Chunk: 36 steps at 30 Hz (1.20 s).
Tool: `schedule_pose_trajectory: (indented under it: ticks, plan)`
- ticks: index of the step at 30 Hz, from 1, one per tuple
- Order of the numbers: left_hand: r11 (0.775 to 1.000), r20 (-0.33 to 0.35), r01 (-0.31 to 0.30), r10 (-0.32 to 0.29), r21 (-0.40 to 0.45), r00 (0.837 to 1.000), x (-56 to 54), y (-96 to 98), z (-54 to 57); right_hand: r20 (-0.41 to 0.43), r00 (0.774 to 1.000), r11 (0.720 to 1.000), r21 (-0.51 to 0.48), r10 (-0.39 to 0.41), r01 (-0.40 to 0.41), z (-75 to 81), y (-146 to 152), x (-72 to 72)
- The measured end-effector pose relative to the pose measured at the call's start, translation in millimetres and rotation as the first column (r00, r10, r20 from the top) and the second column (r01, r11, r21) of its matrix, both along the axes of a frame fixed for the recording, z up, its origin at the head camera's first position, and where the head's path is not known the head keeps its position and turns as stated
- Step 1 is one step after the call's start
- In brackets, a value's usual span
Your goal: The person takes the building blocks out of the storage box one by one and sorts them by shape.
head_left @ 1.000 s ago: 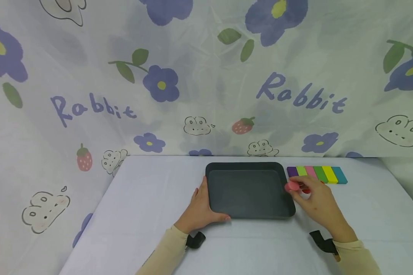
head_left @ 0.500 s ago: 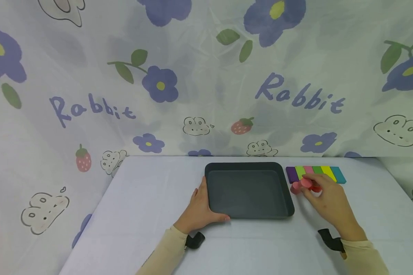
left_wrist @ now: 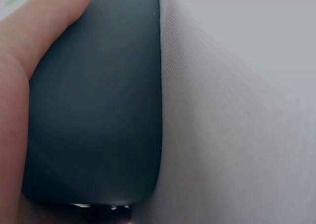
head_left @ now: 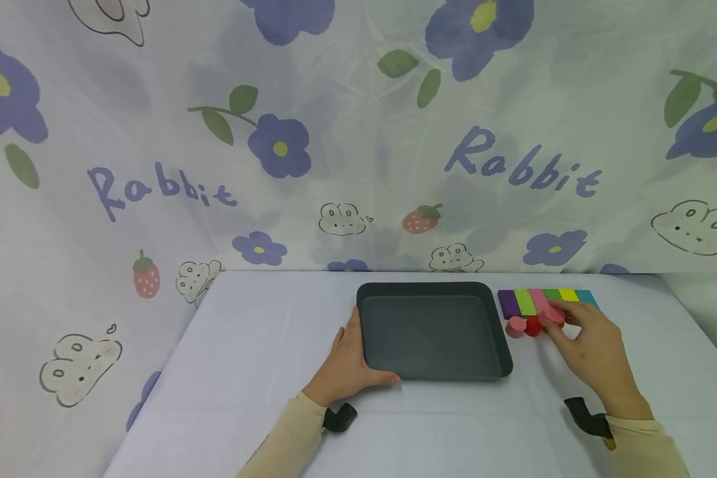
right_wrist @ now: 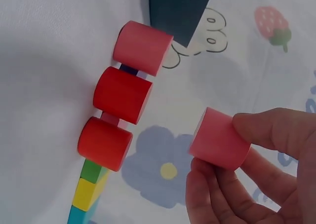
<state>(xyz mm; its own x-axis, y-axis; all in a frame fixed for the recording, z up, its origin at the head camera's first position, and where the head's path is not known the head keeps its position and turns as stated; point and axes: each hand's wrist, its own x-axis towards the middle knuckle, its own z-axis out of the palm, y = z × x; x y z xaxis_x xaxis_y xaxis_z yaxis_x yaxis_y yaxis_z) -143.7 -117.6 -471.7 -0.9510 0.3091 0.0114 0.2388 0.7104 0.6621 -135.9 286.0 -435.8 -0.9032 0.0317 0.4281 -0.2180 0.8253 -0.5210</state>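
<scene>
My right hand (head_left: 594,342) pinches a pink cylinder block (right_wrist: 219,139) between thumb and fingers, raised above a row of cylinders. Below it on the white table stand another pink cylinder (right_wrist: 143,46), a red cylinder (right_wrist: 122,94) and a second red one (right_wrist: 104,143). In the head view the held block partly covers that last one. At the left of a dark grey rectangular tray (head_left: 433,335), my left hand (head_left: 349,365) rests around the near corner. Its fingers lie straight along the left side, with the thumb along the front wall (left_wrist: 98,100).
Behind the cylinders lies a row of coloured rectangular blocks: purple (head_left: 509,304), light green (head_left: 524,302), pink, green, yellow and blue. The tray's right edge is just left of the cylinders. A printed cloth (head_left: 346,133) hangs behind the table (head_left: 263,332).
My right hand has moved right with the pink cylinder, from over the tray's right edge to the right end of the cylinder row. My left hand and the tray stay in place.
</scene>
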Motion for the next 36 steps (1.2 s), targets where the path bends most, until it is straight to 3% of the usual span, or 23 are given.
schedule_pose_trajectory:
  ticks: [14,24,36]
  plan:
    - [1.000,0.002,-0.003,0.003,-0.002,1.000,0.4,0.5,2.1,0.094,0.986,0.990,0.009,-0.138,0.138,-4.2,3.6,-1.5]
    - [1.000,0.011,-0.003,0.003,-0.023,1.000,-1.4,0.8,-1.1,0.056,0.988,0.989,-0.022,-0.146,0.147,-11.3,14.2,-3.4]
    - [1.000,0.009,-0.004,0.004,-0.010,1.000,0.3,-0.2,-0.2,0.131,0.970,0.978,-0.006,-0.206,0.208,-21.1,22.8,-8.5]
